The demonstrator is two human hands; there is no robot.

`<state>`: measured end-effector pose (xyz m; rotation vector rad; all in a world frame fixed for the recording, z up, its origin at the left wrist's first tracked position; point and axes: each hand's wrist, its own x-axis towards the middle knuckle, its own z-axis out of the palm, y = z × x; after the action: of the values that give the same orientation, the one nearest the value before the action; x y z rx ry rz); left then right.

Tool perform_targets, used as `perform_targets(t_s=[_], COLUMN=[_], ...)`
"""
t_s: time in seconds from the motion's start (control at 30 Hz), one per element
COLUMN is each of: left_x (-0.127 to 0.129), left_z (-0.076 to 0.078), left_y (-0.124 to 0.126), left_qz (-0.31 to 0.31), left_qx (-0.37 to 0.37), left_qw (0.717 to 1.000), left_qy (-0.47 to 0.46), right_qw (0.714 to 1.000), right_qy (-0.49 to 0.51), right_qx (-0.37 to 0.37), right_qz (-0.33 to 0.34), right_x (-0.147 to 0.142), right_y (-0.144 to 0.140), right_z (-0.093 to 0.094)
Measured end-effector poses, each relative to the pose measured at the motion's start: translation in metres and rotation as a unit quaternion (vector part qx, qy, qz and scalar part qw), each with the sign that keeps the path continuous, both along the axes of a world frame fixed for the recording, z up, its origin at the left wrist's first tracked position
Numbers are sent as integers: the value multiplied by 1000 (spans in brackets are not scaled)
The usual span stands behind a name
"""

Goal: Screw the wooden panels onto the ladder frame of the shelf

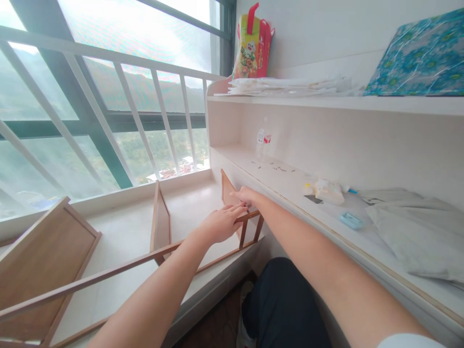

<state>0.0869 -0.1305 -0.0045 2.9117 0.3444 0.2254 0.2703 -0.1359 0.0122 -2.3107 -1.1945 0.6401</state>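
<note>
Brown wooden rail frame (pixel 119 268) lies on the white window ledge (pixel 126 232), long axis running left to right. My left hand (pixel 219 223) rests flat, fingers together, on its far end — right hand (pixel 246 195) just beyond, fingers loosely curled against the upright brown panel (pixel 227 191).

Bright daylight pours in through the window (pixel 108 72) at upper left, the sky there blown out to white glare. Soft, even light across the frame, shadows faint, darkest patch at the lower centre. Wide-lens bending curves the railing (pixel 108 53) and the shelf (pixel 326 104) toward the edges. Distant hills hazy; near forearms slightly soft.
</note>
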Motion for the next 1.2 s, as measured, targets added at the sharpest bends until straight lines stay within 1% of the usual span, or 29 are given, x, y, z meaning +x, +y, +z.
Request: perform_targets(t_s=[0.1,0.2,0.3,0.4,0.47,0.53,0.67,0.83,1.07,1.2], left_x=[-1,-2,-3,-3,-4,-4,-3,-2,-2,-3], left_z=[2,4,5,3,2,1,2,1,0,1], left_y=[0,-1,-2,-2,-1,-1,-2,-2,-1,-3], left_qz=[-1,-4,0,-2,-3,-1,7,7,7,7], left_qx=[2,-2,1,6,8,10,10,6,4,3], left_qw=[1000,1000,1000,1000,1000,1000,1000,1000,1000,999], left_qy=[5,12,12,9,11,15,23,28,28,32], right_qw=[996,983,966,954,952,951,950,947,938,938], right_qy=[-79,-154,-212,-240,-237,-231,-227,-232,-269,-280], right_qx=[47,91,107,96,73,52,26,13,19,17], right_qz=[-19,-49,-97,-152,-181,-198,-213,-220,-217,-204], right_x=[12,34,70,114,142,164,190,202,204,204], right_y=[-1,-7,-18,-30,-37,-42,-44,-39,-35,-33], right_z=[12,34,55,66,65,58,42,34,29,27])
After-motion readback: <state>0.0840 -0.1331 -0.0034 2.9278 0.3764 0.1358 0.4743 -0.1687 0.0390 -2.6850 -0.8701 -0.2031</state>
